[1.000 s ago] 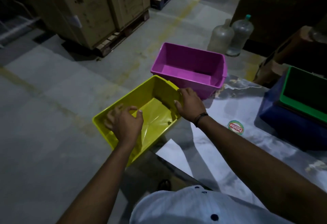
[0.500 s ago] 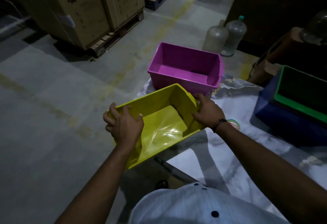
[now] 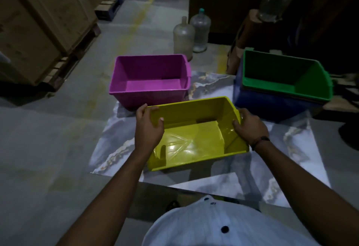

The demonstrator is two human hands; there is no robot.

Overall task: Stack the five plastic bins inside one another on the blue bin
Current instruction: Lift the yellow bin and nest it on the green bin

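Note:
I hold a yellow bin [image 3: 194, 140] above the marble table, tilted toward me. My left hand [image 3: 148, 127] grips its left wall, thumb inside. My right hand [image 3: 249, 127] grips its right wall. Behind it, a purple bin [image 3: 151, 90] stands at the table's far left edge. At the far right, a green bin [image 3: 287, 76] sits nested inside the blue bin [image 3: 272, 105], with a thin dark rim showing between them.
The marble table [image 3: 291, 148] has its left edge beside the grey floor. Two clear water jugs [image 3: 191, 33] stand on the floor behind the purple bin. Wooden crates on pallets [image 3: 38, 22] fill the far left. Brown cardboard [image 3: 252, 31] stands behind the blue bin.
The yellow bin has been lifted from the table's left edge and carried right, toward the table's middle. My head has turned right, bringing the green and blue bins fully into view.

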